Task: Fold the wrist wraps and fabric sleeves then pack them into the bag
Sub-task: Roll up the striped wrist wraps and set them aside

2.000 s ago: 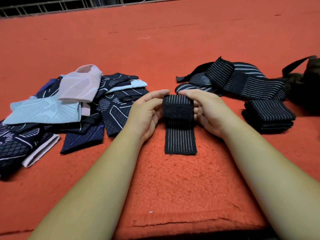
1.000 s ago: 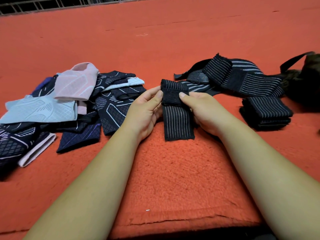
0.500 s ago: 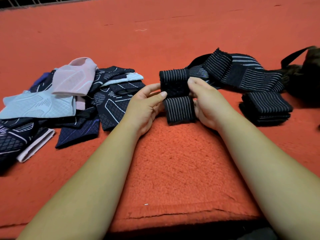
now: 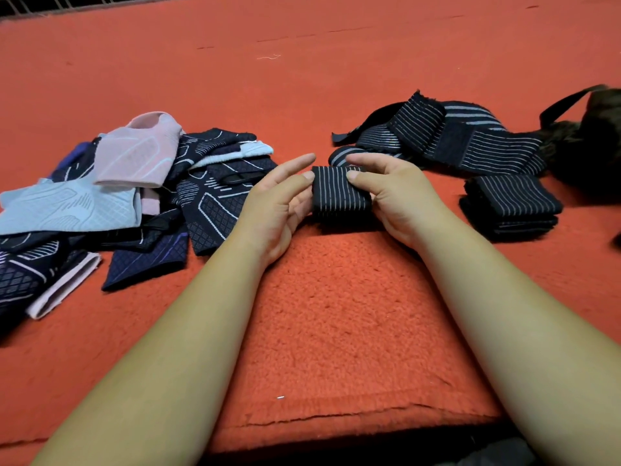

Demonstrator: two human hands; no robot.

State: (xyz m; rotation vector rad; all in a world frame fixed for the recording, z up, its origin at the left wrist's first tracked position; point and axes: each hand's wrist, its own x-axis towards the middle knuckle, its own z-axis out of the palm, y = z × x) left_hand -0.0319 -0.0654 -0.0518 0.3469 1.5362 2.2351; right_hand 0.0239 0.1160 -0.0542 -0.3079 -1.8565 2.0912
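Left of the folded wrist wrap (image 4: 341, 193), a heap of fabric sleeves (image 4: 134, 196) lies on the red carpet (image 4: 336, 314). The left hand (image 4: 275, 210) and right hand (image 4: 396, 196) pinch the wrap's two sides with their thumbs on top. Right of it lie loose wraps (image 4: 470, 142), then a folded stack (image 4: 510, 206), then the dark bag (image 4: 598, 136).
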